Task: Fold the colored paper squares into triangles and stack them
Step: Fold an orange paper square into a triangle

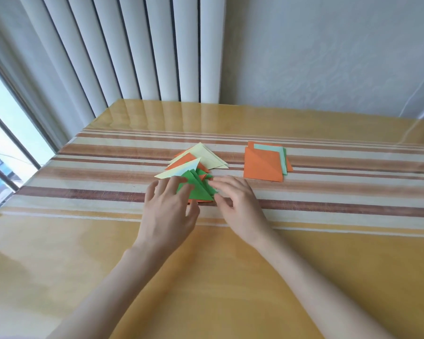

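Observation:
A loose pile of folded paper triangles (196,162), pale yellow, orange and green, lies on the striped band of the table. A green triangle (198,189) sits on top at its near end. My left hand (169,211) rests its straight fingers on the green triangle's left side. From the right, my right hand (235,204) touches the triangle's right edge with its fingertips. To the right lies a small stack of unfolded squares (262,165), orange on top with light blue and green edges showing.
The table (230,289) has a glossy yellow cover with brown and cream stripes. White vertical blinds (123,50) hang behind it, a window (8,133) is at the left and a pale wall at the back right.

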### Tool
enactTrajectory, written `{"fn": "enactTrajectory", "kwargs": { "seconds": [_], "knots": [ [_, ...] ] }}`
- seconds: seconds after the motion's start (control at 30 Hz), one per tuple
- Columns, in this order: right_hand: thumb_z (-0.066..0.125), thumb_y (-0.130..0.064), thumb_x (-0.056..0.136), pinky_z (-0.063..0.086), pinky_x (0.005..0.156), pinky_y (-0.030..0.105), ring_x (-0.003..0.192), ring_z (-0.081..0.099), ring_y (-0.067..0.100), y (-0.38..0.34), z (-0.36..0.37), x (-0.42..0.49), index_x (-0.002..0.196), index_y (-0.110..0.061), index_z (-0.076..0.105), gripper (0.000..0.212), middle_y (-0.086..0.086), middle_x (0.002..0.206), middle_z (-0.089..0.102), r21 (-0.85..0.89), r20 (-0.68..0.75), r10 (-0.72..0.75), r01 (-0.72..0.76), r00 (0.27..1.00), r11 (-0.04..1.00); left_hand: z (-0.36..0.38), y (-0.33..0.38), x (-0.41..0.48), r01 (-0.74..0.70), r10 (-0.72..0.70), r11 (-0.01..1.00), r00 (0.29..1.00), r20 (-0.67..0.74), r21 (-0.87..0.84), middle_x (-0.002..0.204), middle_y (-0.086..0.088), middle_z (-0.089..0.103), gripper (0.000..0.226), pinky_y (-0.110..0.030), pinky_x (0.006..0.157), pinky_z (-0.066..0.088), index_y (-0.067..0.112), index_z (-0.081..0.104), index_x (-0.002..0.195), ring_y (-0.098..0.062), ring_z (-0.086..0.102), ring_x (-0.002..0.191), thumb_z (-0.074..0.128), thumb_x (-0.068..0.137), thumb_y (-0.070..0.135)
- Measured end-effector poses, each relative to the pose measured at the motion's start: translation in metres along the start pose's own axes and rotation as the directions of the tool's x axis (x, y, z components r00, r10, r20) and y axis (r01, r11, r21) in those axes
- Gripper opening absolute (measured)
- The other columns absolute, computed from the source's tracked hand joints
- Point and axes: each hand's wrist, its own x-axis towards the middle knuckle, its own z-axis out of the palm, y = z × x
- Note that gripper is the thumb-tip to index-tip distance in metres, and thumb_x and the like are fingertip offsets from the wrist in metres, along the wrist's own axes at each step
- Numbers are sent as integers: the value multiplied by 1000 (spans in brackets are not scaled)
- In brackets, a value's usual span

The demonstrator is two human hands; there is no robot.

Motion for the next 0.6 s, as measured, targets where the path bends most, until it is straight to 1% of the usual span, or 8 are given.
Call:
{"fn": "enactTrajectory", "kwargs": {
  "seconds": [0.1,0.2,0.27,0.33,0.4,0.47,0.53,0.6],
  "knots": [
    [57,2,89,35,99,21,110,50,16,16,-32,-11,115,-5,68,29,5,114,65,-48,-98,19,-24,995,999,-4,25,-14,-86,78,994,989,-123,-64,99,-3,62,25,-35,83,35,11,66,96,-25,50,91,48,85,24],
    [55,4,89,33,99,21,113,52,22,43,-58,-19,115,-4,67,30,7,116,64,-150,-120,131,-149,984,977,3,49,-20,-168,153,970,984,-97,-175,95,0,62,25,-30,77,36,12,65,96,-23,53,87,45,88,24],
    [54,1,91,32,105,28,123,49,26,64,-71,-17,124,-4,61,33,9,128,59,-226,-84,202,-216,976,950,16,61,-17,-176,173,947,984,-33,-270,96,1,61,28,-27,76,37,13,65,99,-20,53,88,42,88,26],
    [54,-11,95,22,113,31,137,36,24,81,-80,-9,137,-7,49,42,7,145,46,-289,-15,253,-246,967,925,31,69,-12,-140,168,927,985,50,-348,99,2,61,31,-29,79,41,14,65,100,-20,55,91,39,88,27],
    [53,-28,98,11,117,31,145,20,18,93,-84,1,147,-13,34,55,2,155,29,-329,60,289,-255,955,909,45,70,-10,-145,191,924,976,100,-353,100,1,60,32,-36,78,47,14,65,98,-23,57,90,37,89,28],
    [51,-39,97,7,118,35,147,9,15,101,-84,9,151,-17,24,64,-2,159,19,-342,124,328,-270,937,900,51,70,-10,-158,214,921,969,124,-357,100,1,60,31,-38,77,49,15,64,96,-23,56,89,37,90,28],
    [49,-44,97,5,118,38,147,7,14,106,-83,16,151,-20,25,64,-5,158,22,-350,165,353,-279,921,894,53,70,-8,-161,218,914,969,116,-371,102,3,59,30,-36,78,47,16,64,96,-22,56,89,37,89,28],
    [49,-45,96,1,117,39,146,14,14,109,-84,19,145,-22,39,56,-5,154,32,-392,163,317,-233,934,890,53,69,-6,-165,222,909,969,109,-382,102,3,59,29,-34,79,44,16,63,96,-22,56,90,37,88,26]
  ]
}}
